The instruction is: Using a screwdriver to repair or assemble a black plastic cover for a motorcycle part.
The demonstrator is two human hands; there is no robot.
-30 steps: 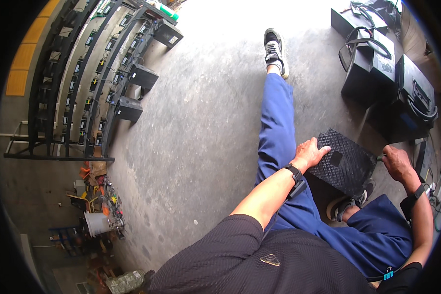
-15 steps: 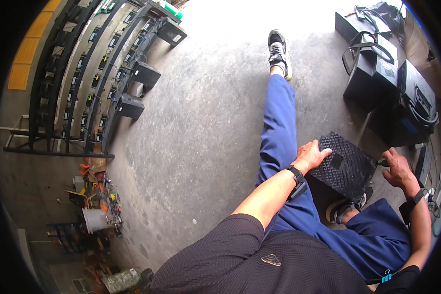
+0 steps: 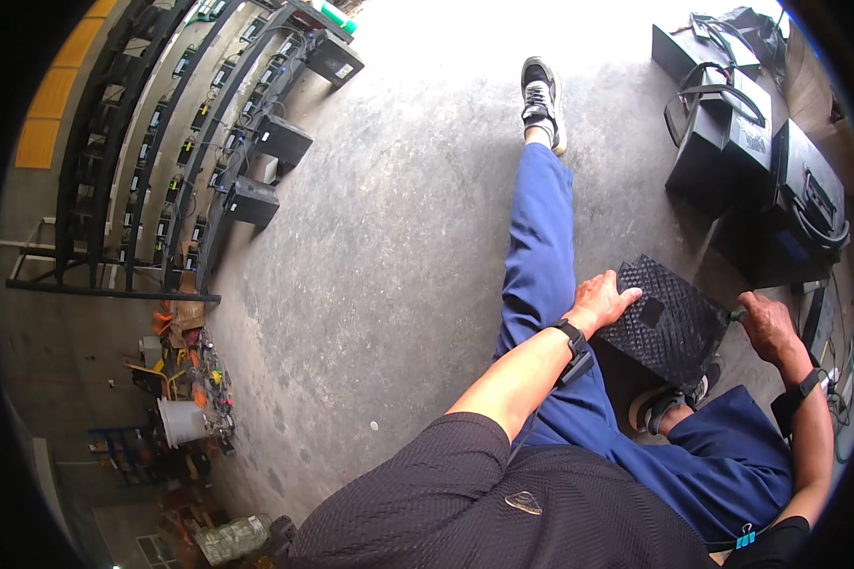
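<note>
A black box [image 3: 678, 334] with a ridged, textured face and a small plain square on it is tilted between my legs, above my bent leg's shoe. My left hand [image 3: 602, 302] grips its left edge, thumb on the face and the other fingers partly hidden behind. At the box's right edge, my right hand [image 3: 771, 325] is closed round a green-handled tool [image 3: 736, 314] that points at the box's side. Most of the tool is hidden by the fingers, and I cannot make out its tip.
Black metal cases [image 3: 721, 123] with looped cables stand at the right. A long black rack [image 3: 199, 142] with small devices and wires fills the left, with black boxes [image 3: 283, 140] along its side. A white bucket [image 3: 182, 423] and clutter lie lower left. Concrete floor [image 3: 370, 237] spreads between.
My right hand has turned slightly round the green handle, its fingers now more curled over. My left hand and the box have hardly moved.
</note>
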